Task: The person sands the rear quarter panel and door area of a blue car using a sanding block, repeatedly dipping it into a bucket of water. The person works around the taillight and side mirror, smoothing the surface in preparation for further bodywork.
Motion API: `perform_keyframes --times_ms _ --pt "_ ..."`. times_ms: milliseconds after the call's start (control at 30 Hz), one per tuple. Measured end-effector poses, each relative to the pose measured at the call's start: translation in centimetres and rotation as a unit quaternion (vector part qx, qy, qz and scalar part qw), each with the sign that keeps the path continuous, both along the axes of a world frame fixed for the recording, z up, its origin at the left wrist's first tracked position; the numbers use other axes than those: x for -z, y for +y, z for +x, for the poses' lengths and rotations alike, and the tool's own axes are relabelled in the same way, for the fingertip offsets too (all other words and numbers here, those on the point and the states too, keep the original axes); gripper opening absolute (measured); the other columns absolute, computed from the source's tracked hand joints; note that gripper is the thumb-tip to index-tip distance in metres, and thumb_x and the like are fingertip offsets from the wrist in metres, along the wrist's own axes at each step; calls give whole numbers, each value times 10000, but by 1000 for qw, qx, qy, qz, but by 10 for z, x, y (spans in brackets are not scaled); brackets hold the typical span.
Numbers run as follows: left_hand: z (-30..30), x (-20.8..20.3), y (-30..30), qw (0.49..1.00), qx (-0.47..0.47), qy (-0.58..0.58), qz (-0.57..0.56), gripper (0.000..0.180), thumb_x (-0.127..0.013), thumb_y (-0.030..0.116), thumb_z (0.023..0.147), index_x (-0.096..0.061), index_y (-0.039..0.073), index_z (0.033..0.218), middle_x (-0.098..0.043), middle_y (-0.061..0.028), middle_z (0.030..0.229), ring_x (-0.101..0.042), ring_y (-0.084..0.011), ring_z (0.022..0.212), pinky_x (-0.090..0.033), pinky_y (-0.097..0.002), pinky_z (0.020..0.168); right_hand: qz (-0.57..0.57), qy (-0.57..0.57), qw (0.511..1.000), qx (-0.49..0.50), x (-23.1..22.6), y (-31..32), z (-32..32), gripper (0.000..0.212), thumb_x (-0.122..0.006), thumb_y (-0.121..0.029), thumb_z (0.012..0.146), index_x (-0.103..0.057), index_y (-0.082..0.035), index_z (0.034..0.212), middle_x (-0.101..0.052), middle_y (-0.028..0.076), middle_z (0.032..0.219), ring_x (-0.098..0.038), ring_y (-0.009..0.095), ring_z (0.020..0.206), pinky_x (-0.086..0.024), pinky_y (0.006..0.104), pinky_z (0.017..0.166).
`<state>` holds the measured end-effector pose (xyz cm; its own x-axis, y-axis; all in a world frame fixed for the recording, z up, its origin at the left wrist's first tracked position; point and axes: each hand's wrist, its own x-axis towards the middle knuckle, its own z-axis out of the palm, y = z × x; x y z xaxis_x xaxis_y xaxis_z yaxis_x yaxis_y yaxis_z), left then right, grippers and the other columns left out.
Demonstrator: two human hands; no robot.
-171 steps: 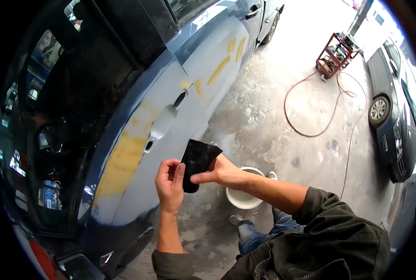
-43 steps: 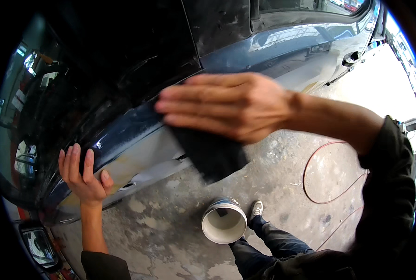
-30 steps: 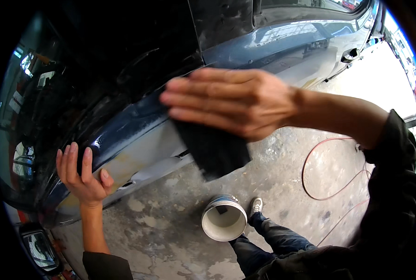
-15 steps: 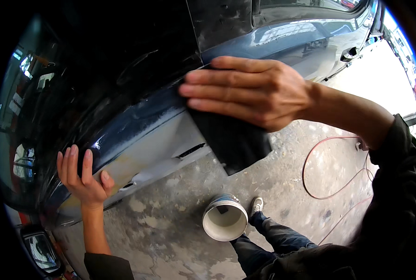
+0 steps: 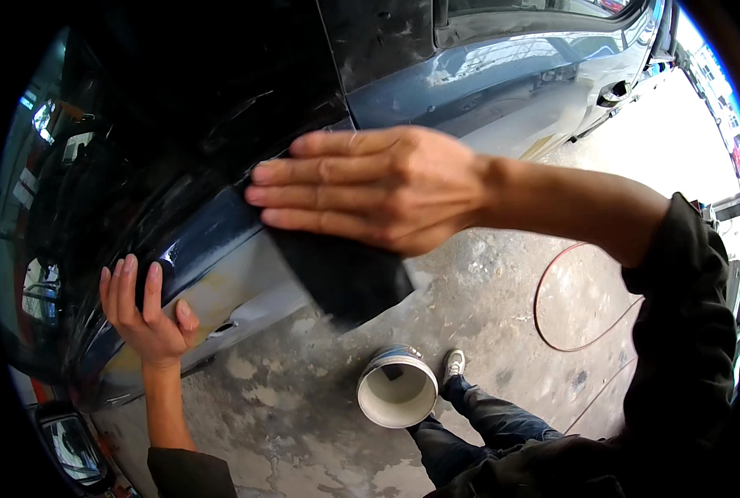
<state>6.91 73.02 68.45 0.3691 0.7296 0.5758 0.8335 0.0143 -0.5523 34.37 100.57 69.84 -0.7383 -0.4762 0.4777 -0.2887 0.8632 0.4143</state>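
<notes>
A car body side runs diagonally across the view, its door panel [image 5: 233, 286] patched in grey, white and yellowish tones beneath a dark blue band [image 5: 208, 236]. My right hand [image 5: 378, 187] lies flat over a black sheet of sandpaper [image 5: 345, 282] on the panel's upper part, fingers straight and side by side. The sheet's lower end hangs out from under the palm; my right thumb is hidden. Farther left, my left hand [image 5: 150, 328] rests on the blue band with fingers extended and thumb apart, holding nothing.
A whitish bucket [image 5: 368, 405] stands on the stained concrete floor [image 5: 295, 398] beside my shoe [image 5: 454, 363], a dark patch inside it. A red hose [image 5: 537, 307] curls at the right. Car parts nearby include a door handle [image 5: 615, 95] and a side mirror [image 5: 75, 448].
My right hand and the sandpaper have slid left and slightly down along the panel. The left hand stays in place.
</notes>
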Motion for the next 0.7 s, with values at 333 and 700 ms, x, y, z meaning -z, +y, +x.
perform_keyframes --times_ms 333,700 --pt "-1 0 -3 1000 10 1 -6 461 -427 278 1022 -478 7 1392 -500 -223 1406 -480 -404 1323 -358 -594 1130 -72 32 997 -14 11 -42 -15 494 -549 -190 937 -559 16 1386 -578 186 1425 -539 277 1350 -373 376 1201" --pt "25 -4 11 992 4 14 -124 491 -387 323 1079 -478 44 1474 -454 -172 1548 -420 -342 1446 -296 -521 1199 -666 -127 710 190 110 -132 160 377 -601 -79 836 -592 -19 1208 -646 149 851 -638 266 683 -532 385 636"
